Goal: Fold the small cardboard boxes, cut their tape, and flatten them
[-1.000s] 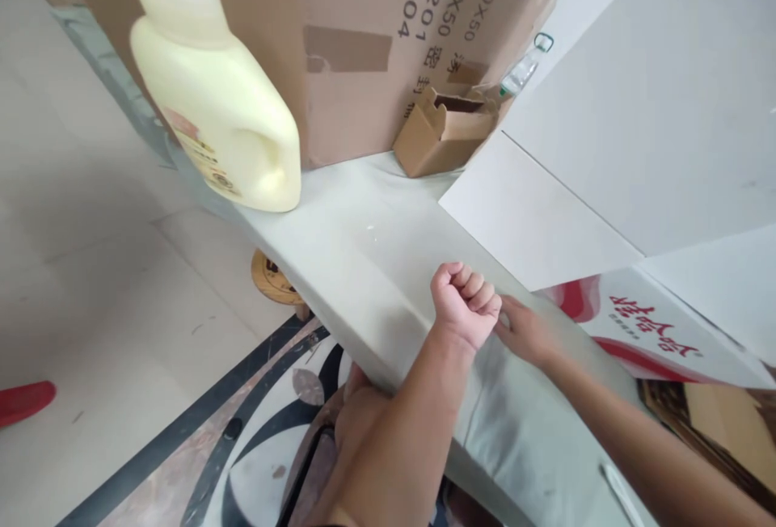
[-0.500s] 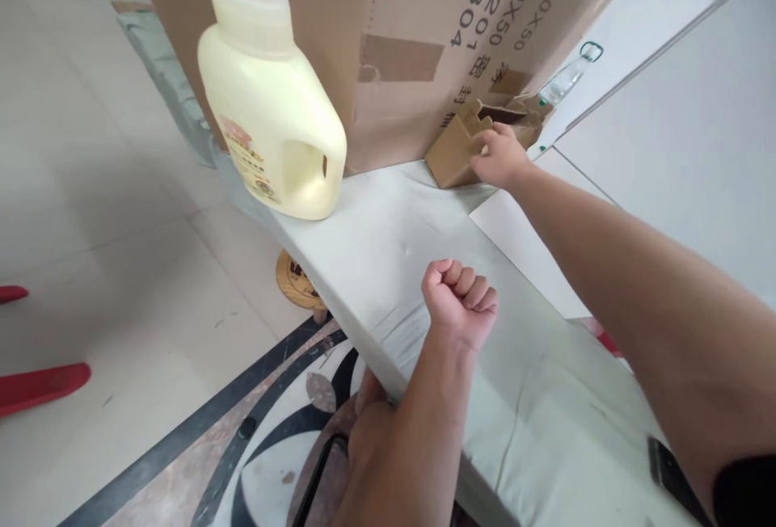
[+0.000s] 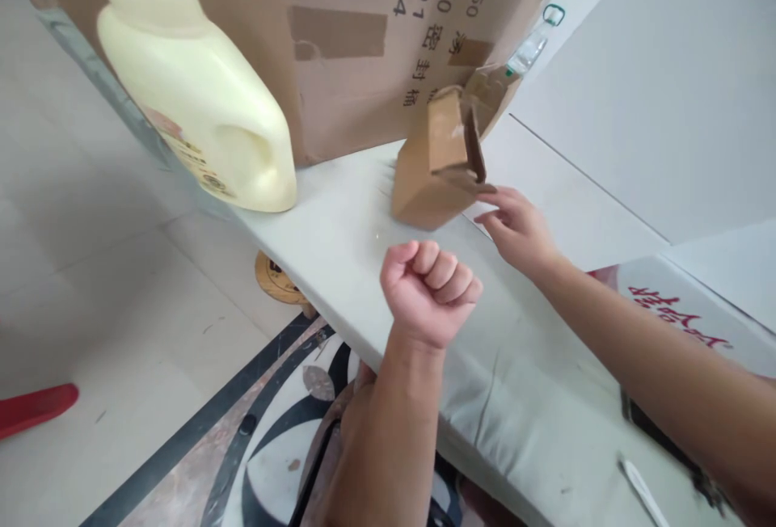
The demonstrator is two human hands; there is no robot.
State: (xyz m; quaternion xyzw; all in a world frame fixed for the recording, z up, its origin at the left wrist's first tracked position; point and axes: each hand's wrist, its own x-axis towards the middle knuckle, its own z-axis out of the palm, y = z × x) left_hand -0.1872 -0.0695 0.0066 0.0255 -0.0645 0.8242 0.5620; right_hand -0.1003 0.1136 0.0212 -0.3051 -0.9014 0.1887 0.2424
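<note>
My left hand [image 3: 430, 288] is a closed fist held just above the pale grey cushioned tabletop [image 3: 339, 236], with nothing visible in it. My right hand [image 3: 515, 224] reaches forward and pinches the open flap of a small brown cardboard box [image 3: 433, 171]. That small box is tipped up on its side, its opening turned toward my right hand. It stands in front of a large cardboard carton [image 3: 364, 42] printed with numbers.
A cream plastic jug with a handle [image 3: 200, 115] stands at the table's left edge beside the carton. White boards [image 3: 655, 99] and a red-printed white box [image 3: 672, 309] lie to the right. A clear bottle [image 3: 530, 46] sits behind. A red object [image 3: 36, 406] lies on the floor.
My right hand reached out to the small box by the carton, then drew it nearer and tipped it up. My left fist stayed closed and rose slightly.
</note>
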